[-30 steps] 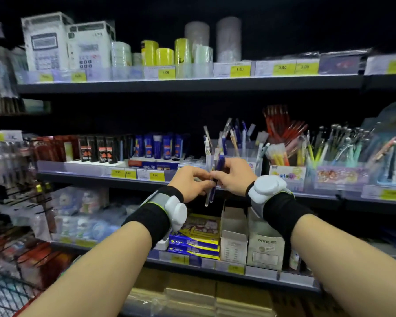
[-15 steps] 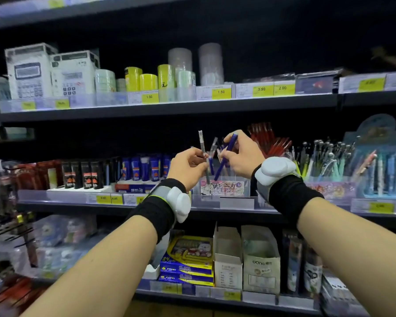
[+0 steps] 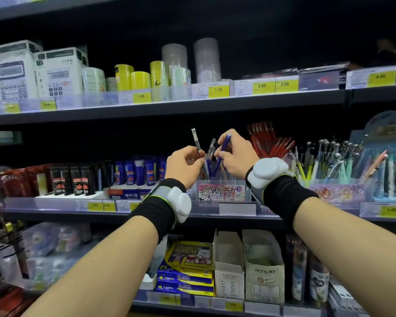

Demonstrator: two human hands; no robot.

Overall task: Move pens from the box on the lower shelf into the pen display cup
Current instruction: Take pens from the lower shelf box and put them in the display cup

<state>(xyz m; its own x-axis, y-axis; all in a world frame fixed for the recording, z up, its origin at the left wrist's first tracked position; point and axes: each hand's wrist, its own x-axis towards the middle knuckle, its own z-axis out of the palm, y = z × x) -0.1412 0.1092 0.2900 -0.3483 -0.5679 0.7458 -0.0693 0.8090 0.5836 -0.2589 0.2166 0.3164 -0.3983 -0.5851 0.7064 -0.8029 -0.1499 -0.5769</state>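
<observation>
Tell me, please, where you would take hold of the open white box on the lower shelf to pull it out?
Grip the white box by its raised back flap and top rim, coming from the front and above. It stands upright, wedged between the blue packs and the beige box, so its sides look hard to reach.

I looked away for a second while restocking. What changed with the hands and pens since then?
Both hands rose from the shelf edge to above the pen display cup. The right hand now tips a blue pen down into it. The left hand still grips its pens.
</observation>
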